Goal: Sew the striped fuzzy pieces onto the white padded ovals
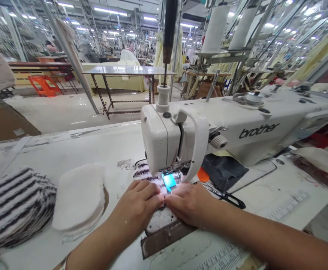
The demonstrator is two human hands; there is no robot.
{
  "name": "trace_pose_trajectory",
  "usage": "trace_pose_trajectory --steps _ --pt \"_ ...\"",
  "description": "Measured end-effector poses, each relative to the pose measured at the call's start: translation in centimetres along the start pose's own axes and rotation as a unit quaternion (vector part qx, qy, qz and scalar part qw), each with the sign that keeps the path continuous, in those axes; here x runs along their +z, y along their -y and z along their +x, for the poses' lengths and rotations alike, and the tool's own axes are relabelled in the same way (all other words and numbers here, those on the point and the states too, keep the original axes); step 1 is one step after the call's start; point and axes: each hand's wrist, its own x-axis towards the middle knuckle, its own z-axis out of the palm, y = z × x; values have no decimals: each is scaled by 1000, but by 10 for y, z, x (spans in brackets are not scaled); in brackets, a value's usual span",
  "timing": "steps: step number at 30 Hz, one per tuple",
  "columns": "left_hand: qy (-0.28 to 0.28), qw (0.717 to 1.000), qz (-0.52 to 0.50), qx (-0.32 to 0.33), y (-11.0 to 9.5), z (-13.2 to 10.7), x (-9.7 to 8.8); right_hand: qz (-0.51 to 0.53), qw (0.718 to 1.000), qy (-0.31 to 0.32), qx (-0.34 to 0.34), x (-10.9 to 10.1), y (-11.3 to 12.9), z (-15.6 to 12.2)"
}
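Observation:
A white sewing machine (164, 138) stands before me, with a bright light at its needle area. Under its head lies a fluffy white fabric piece with dark stripes (143, 171). My left hand (140, 200) is closed on this fabric just left of the presser foot, fingers bent and thumb pressed in. Close beside it, my right hand (190, 202) is closed at the fabric's near edge, its fingertips almost touching the left thumb. Both hands partly hide the cloth and the needle. A small blue lit piece (169, 181) shows just beyond the fingertips.
Left on the table are a stack of striped fabric pieces (17, 206) and a stack of plain white pieces (79, 197). Black-handled scissors (232, 199), a dark cloth (224, 170) and an orange disc (202, 174) lie right of the needle. Thread cones (216, 30) stand above.

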Motion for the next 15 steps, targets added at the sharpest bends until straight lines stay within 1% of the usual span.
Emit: trace_pose_trajectory --steps 2,6,12,15 --pt "9 1000 10 -4 2 4 -2 -23 999 -5 25 0 0 1" --pt "-15 1000 3 -17 5 6 -3 -34 998 -16 45 2 0 1" --pt "-27 999 35 -29 7 6 0 -28 993 -108 33 2 1 -2" --pt "-40 997 58 -37 9 9 1 -8 992 -120 31 1 0 -2"
